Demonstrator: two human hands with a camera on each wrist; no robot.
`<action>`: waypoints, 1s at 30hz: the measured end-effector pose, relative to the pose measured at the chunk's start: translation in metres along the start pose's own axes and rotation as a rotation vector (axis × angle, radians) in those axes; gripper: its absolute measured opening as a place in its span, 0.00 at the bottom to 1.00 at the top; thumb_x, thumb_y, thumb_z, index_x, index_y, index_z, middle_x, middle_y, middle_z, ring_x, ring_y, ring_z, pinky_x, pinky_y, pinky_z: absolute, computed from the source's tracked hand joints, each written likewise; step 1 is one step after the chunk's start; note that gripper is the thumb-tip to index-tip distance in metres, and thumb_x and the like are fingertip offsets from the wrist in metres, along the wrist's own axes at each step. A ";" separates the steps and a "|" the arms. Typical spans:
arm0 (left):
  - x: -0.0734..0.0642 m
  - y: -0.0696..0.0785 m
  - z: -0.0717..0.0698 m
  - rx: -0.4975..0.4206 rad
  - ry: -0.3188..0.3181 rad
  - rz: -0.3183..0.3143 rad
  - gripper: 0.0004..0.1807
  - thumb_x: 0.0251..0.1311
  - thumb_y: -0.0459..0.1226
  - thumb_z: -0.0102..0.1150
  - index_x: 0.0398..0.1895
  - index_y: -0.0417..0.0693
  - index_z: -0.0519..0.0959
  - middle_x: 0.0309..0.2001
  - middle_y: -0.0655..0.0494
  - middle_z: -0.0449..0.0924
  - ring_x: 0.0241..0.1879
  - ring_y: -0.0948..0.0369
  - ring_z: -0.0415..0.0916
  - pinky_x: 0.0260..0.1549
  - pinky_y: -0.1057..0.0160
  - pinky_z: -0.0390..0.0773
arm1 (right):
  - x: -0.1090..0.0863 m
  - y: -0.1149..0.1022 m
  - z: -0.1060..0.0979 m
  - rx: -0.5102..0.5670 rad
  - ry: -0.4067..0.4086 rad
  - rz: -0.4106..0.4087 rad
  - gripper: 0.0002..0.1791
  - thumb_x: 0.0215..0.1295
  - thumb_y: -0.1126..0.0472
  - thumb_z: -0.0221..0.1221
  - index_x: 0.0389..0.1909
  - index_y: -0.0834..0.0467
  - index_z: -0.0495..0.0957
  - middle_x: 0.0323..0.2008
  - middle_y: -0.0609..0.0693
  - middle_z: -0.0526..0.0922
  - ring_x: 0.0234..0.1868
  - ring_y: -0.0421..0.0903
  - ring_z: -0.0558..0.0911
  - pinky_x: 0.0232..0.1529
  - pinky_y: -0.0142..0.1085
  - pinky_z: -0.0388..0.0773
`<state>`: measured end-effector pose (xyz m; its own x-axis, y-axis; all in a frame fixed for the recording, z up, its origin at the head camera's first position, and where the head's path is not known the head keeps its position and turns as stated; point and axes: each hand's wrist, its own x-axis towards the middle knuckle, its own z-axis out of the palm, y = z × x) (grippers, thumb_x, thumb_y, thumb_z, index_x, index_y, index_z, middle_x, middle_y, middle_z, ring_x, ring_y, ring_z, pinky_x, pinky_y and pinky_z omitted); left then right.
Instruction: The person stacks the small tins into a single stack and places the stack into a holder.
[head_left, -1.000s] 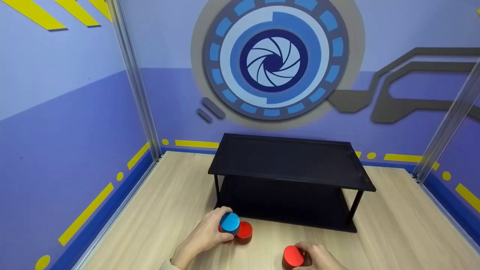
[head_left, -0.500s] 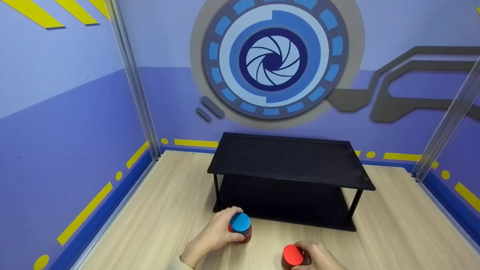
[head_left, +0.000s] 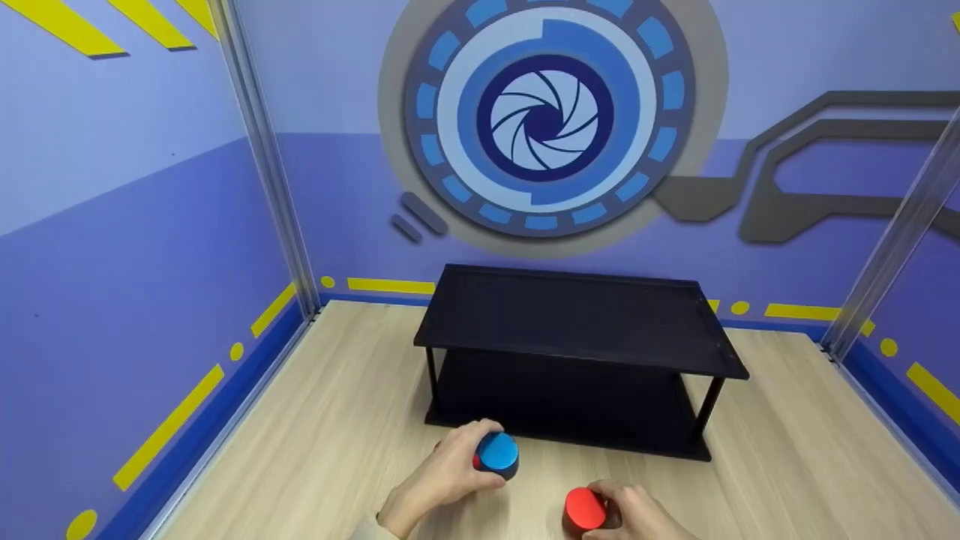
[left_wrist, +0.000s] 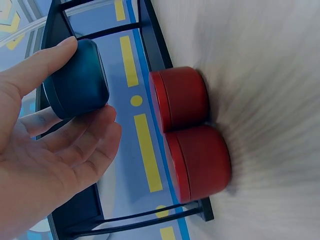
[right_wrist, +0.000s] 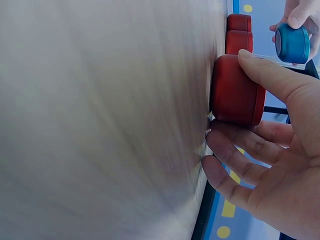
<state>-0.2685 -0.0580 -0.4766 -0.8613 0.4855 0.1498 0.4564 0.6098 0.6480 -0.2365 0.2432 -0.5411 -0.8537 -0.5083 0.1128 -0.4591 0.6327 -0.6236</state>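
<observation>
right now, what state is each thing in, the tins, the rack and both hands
Blue tin, lid on, held clear of the table
Nearest red tin, lid on, standing on the table
Other two red tins, lids on, upright, side by side
Black rack, standing upright
Left hand, gripping the blue tin
Right hand, gripping the nearest red tin

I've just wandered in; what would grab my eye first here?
Probably the big round emblem on the back wall, above the black shelf. Next, the blue tin that the left hand holds up in front of the shelf, and a red tin gripped by the right hand, farther right.
</observation>
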 end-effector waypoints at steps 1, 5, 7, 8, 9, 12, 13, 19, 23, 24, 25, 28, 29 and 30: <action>0.000 0.001 0.001 0.003 -0.001 0.000 0.31 0.41 0.47 0.68 0.52 0.63 0.68 0.48 0.62 0.73 0.47 0.61 0.70 0.43 0.58 0.72 | 0.000 0.000 0.000 -0.002 0.001 0.007 0.31 0.44 0.44 0.65 0.45 0.62 0.75 0.38 0.48 0.81 0.35 0.33 0.77 0.33 0.28 0.76; 0.002 0.003 0.004 -0.002 -0.006 0.013 0.31 0.41 0.46 0.69 0.51 0.62 0.69 0.47 0.62 0.73 0.47 0.60 0.69 0.43 0.57 0.72 | -0.001 -0.001 0.000 -0.030 0.006 0.016 0.32 0.43 0.43 0.65 0.44 0.61 0.75 0.37 0.47 0.81 0.35 0.34 0.77 0.33 0.29 0.75; 0.003 0.004 0.006 -0.004 -0.009 0.014 0.31 0.40 0.46 0.69 0.51 0.62 0.69 0.47 0.63 0.73 0.47 0.59 0.69 0.43 0.57 0.72 | -0.001 -0.002 -0.001 -0.048 0.007 0.018 0.32 0.43 0.43 0.65 0.44 0.60 0.75 0.37 0.46 0.81 0.35 0.35 0.77 0.33 0.30 0.75; 0.003 0.005 0.007 -0.005 -0.011 0.011 0.30 0.40 0.46 0.69 0.51 0.62 0.69 0.47 0.63 0.73 0.47 0.59 0.68 0.43 0.57 0.72 | -0.001 -0.002 -0.001 -0.053 0.007 0.021 0.32 0.42 0.43 0.66 0.44 0.60 0.75 0.37 0.46 0.81 0.35 0.35 0.77 0.34 0.30 0.75; 0.004 0.005 0.007 -0.007 -0.013 0.008 0.30 0.41 0.46 0.69 0.51 0.62 0.69 0.47 0.63 0.72 0.47 0.59 0.68 0.43 0.57 0.72 | 0.000 -0.003 -0.001 -0.056 0.006 0.027 0.32 0.42 0.42 0.65 0.44 0.59 0.75 0.36 0.45 0.81 0.35 0.35 0.77 0.34 0.31 0.75; 0.005 0.007 0.010 -0.010 -0.020 0.002 0.30 0.41 0.46 0.69 0.51 0.63 0.69 0.48 0.64 0.72 0.47 0.61 0.68 0.43 0.57 0.72 | 0.000 -0.003 -0.001 -0.049 -0.003 0.047 0.31 0.42 0.43 0.66 0.45 0.59 0.75 0.36 0.44 0.80 0.36 0.36 0.78 0.35 0.32 0.76; 0.006 0.007 0.010 -0.011 -0.023 0.003 0.30 0.41 0.46 0.68 0.52 0.62 0.69 0.47 0.64 0.72 0.47 0.61 0.68 0.43 0.58 0.71 | 0.001 -0.003 -0.001 -0.043 -0.011 0.059 0.31 0.42 0.43 0.66 0.45 0.59 0.75 0.37 0.44 0.80 0.36 0.36 0.78 0.36 0.32 0.76; 0.007 0.011 0.014 0.002 -0.028 -0.002 0.31 0.41 0.45 0.68 0.52 0.62 0.68 0.47 0.65 0.72 0.48 0.61 0.67 0.44 0.58 0.71 | 0.001 -0.004 0.000 -0.034 -0.021 0.065 0.31 0.42 0.43 0.66 0.45 0.59 0.75 0.37 0.44 0.80 0.37 0.36 0.78 0.37 0.32 0.76; 0.007 0.014 0.017 0.017 -0.032 -0.008 0.31 0.41 0.47 0.68 0.52 0.63 0.68 0.48 0.64 0.72 0.48 0.60 0.67 0.44 0.57 0.71 | 0.000 -0.004 0.000 -0.043 -0.012 0.054 0.31 0.43 0.42 0.65 0.45 0.58 0.74 0.37 0.43 0.80 0.36 0.36 0.78 0.37 0.32 0.76; 0.007 0.015 0.017 0.018 -0.033 -0.004 0.31 0.41 0.47 0.68 0.53 0.62 0.68 0.48 0.64 0.72 0.48 0.60 0.67 0.44 0.58 0.71 | 0.000 -0.004 0.000 -0.044 -0.012 0.057 0.32 0.42 0.42 0.65 0.45 0.59 0.74 0.37 0.43 0.80 0.36 0.35 0.77 0.37 0.32 0.76; 0.008 0.015 0.018 0.017 -0.036 -0.001 0.31 0.41 0.47 0.68 0.53 0.61 0.68 0.48 0.64 0.72 0.48 0.61 0.67 0.44 0.58 0.72 | 0.000 -0.004 0.000 -0.043 -0.014 0.061 0.32 0.42 0.42 0.65 0.45 0.59 0.74 0.37 0.44 0.80 0.36 0.35 0.77 0.36 0.32 0.76; 0.009 0.018 0.021 0.015 -0.040 0.004 0.31 0.42 0.48 0.68 0.52 0.60 0.69 0.47 0.65 0.72 0.47 0.63 0.67 0.44 0.60 0.72 | 0.000 -0.004 -0.001 -0.043 -0.017 0.070 0.33 0.42 0.42 0.65 0.45 0.60 0.74 0.37 0.44 0.80 0.35 0.35 0.77 0.36 0.32 0.76; 0.010 0.019 0.022 0.013 -0.042 0.004 0.30 0.42 0.48 0.68 0.52 0.61 0.69 0.47 0.66 0.72 0.47 0.63 0.67 0.44 0.60 0.72 | 0.000 -0.004 -0.001 -0.045 -0.018 0.073 0.33 0.42 0.42 0.65 0.45 0.60 0.74 0.37 0.44 0.80 0.35 0.35 0.77 0.36 0.32 0.76; 0.010 0.020 0.023 0.010 -0.044 0.002 0.30 0.42 0.47 0.68 0.52 0.62 0.69 0.46 0.66 0.71 0.47 0.63 0.67 0.43 0.60 0.72 | 0.000 -0.004 -0.001 -0.046 -0.019 0.073 0.33 0.42 0.42 0.65 0.46 0.60 0.74 0.37 0.44 0.80 0.35 0.34 0.77 0.36 0.32 0.76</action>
<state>-0.2631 -0.0262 -0.4789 -0.8497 0.5138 0.1184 0.4610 0.6149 0.6398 -0.2350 0.2412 -0.5382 -0.8809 -0.4703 0.0536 -0.4070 0.6948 -0.5930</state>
